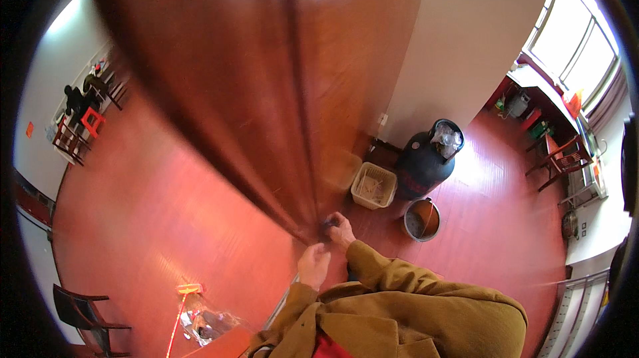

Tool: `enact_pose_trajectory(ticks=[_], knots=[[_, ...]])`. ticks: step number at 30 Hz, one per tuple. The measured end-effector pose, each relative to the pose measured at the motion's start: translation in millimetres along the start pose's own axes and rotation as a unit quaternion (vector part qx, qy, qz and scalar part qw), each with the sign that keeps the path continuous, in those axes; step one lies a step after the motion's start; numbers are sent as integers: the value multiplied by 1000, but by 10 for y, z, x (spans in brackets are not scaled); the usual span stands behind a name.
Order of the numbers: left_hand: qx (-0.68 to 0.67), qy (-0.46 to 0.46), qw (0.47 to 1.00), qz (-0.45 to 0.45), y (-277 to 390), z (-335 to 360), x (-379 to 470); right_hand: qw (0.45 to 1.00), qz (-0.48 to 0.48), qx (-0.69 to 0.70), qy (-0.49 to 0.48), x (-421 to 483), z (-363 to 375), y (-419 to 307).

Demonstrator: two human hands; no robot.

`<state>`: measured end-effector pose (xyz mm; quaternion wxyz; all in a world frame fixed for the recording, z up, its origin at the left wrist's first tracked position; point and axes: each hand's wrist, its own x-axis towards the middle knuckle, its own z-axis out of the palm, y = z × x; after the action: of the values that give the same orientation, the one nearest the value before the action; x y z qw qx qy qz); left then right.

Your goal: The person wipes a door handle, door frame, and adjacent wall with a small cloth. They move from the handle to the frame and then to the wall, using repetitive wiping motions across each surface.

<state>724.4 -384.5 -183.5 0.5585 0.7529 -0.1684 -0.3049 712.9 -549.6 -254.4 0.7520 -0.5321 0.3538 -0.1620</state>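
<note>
A tall reddish-brown wooden door or panel (239, 98) rises close in front of me, blurred near the camera, and narrows down towards my hands. My right hand (342, 232) has its fingers around a small dark object (328, 223) by the panel's edge. Whether that object is a door knob or a loose item cannot be made out. Just below and to the left, my left hand (314, 264) is raised with bent fingers near the panel's edge. Its fingertips are blurred, so I cannot tell whether they touch anything.
Right of the panel stand a cream plastic basket (374, 186), a dark gas cylinder (424, 163) and a metal bucket (422, 219). A broom (189, 288) and a heap of rubbish (209, 325) lie lower left. Chairs (92, 313) (561, 158) stand towards both sides.
</note>
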Motion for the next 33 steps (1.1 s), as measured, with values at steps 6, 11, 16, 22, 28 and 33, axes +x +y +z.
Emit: enact_pose_trajectory(ticks=[6, 11, 16, 22, 28, 33], knots=[[-6, 45, 998, -49, 181, 399, 48, 997, -15, -30, -68, 378, -255, -117], [-75, 51, 994, -67, 333, 698, 91, 994, -63, 72, -59, 693, -367, -340], [-37, 95, 994, -49, 376, 872, 147, 987, -59, 139, -56, 619, -648, -504], [-61, 42, 997, -14, 298, 1049, 257, 998, -53, 19, 24, -59, -916, -346], [20, -56, 998, 25, 32, 1437, 247, 982, -53, -50, 175, -609, -1366, -246], [37, -88, 995, 10, 14, 1698, 175, 984, -25, -16, 175, -881, -1628, -244]])
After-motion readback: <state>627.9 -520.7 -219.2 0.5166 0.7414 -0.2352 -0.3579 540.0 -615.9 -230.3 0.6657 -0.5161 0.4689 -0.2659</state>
